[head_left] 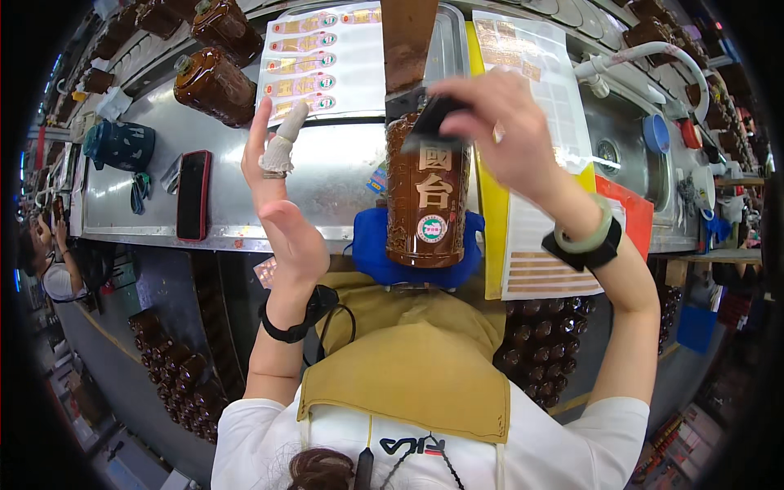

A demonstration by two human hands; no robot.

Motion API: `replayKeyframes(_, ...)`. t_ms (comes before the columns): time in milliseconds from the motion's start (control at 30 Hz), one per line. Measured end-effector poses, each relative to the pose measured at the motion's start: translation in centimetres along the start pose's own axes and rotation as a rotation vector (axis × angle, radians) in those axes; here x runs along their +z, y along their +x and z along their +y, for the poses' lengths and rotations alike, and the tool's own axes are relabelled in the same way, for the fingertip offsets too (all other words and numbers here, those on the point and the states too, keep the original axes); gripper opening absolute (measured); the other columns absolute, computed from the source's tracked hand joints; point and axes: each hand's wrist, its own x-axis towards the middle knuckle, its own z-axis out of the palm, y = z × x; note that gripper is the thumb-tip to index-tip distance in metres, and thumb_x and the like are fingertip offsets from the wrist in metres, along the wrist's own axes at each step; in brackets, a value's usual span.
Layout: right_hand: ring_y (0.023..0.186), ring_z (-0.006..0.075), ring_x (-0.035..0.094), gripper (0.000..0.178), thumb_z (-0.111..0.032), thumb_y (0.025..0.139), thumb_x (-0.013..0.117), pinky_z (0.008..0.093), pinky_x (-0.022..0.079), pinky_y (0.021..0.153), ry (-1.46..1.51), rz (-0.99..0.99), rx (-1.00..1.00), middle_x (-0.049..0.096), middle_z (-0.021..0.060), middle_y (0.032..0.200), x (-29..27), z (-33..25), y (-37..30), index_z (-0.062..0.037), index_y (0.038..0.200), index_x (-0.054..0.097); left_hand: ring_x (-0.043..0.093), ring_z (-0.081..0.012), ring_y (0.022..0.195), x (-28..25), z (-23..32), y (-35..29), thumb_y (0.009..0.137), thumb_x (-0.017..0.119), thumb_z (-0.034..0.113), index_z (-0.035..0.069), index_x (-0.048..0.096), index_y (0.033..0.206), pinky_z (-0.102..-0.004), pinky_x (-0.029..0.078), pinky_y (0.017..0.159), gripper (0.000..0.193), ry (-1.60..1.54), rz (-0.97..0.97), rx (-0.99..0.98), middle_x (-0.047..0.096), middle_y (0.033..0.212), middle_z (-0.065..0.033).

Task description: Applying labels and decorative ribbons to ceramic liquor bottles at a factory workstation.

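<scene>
A brown glazed bottle point(400, 196) with white characters and a round green-and-white emblem lies on a blue cloth point(369, 245) at the table's front edge. My right hand point(510, 131), blurred by motion, is closed on a flat black scraper point(441, 113) over the bottle's upper part. Whether the scraper touches the glaze I cannot tell. My left hand point(290, 224) is raised left of the bottle, fingers apart and holding nothing. A whitish cover point(282, 147) wraps one of its fingers. Beyond that hand lies a sheet of gold-and-pink decals point(359, 73).
Brown bottles point(214, 88) stand at the back left. A red-edged phone point(193, 196) and a dark teal container point(119, 145) are on the left. Printed sheets point(535, 90) cover a yellow board point(493, 245) on the right, beside a sink point(629, 175) with a white curved pipe point(653, 51).
</scene>
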Motion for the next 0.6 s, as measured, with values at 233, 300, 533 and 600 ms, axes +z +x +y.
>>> replayKeyframes(233, 0.085, 0.0164, 0.056, 0.016, -0.022, 0.085, 0.072, 0.0346, 0.046, 0.077, 0.087, -0.165, -0.458, 0.072, -0.0045, 0.102, -0.7, -5.6, -3.5, -0.0211, 0.101, 0.072, 0.031, -0.0305, 0.151, 0.4, 0.2, -0.3, 0.096, 0.002, 0.080, -0.002, 0.050, 0.147, -0.0453, 0.022, 0.123, 0.108, -0.062, -0.037, -0.027, 0.035, 0.162, -0.0167)
replayKeyframes(300, 0.085, 0.0182, 0.058, 0.019, -0.022, 0.085, 0.073, 0.0348, 0.047, 0.077, 0.095, -0.216, -0.274, 0.071, -0.0026, 0.101, -0.4, -6.4, -2.1, -0.0193, 0.103, 0.071, 0.032, -0.0284, 0.151, 0.8, 0.4, -0.3, 0.094, 0.002, 0.083, -0.001, 0.046, 0.151, -0.0447, 0.019, 0.125, 0.110, -0.061, -0.076, -0.069, 0.035, 0.162, -0.0159)
replayKeyframes(533, 0.086, 0.0280, 0.066, 0.018, -0.013, 0.085, 0.074, 0.0403, 0.050, 0.075, -0.277, 0.051, 0.036, 0.069, 0.0047, 0.090, -1.9, -1.0, 3.1, -0.0097, 0.102, 0.069, 0.033, -0.0284, 0.150, 1.2, 1.6, -0.8, 0.092, 0.002, 0.085, -0.001, 0.040, 0.153, -0.0443, 0.022, 0.125, 0.113, -0.118, -0.105, -0.046, 0.035, 0.162, -0.0147)
replayKeyframes(600, 0.094, 0.0325, 0.068, 0.020, -0.015, 0.088, 0.074, 0.0412, 0.053, 0.080, 0.197, -0.090, 0.192, 0.072, 0.0089, 0.098, -1.7, -2.0, 2.0, -0.0090, 0.106, 0.069, 0.034, -0.0282, 0.150, 1.2, 1.7, -1.0, 0.091, 0.002, 0.085, -0.001, 0.040, 0.154, -0.0441, 0.022, 0.125, 0.113, -0.105, -0.108, -0.059, 0.036, 0.162, -0.0146)
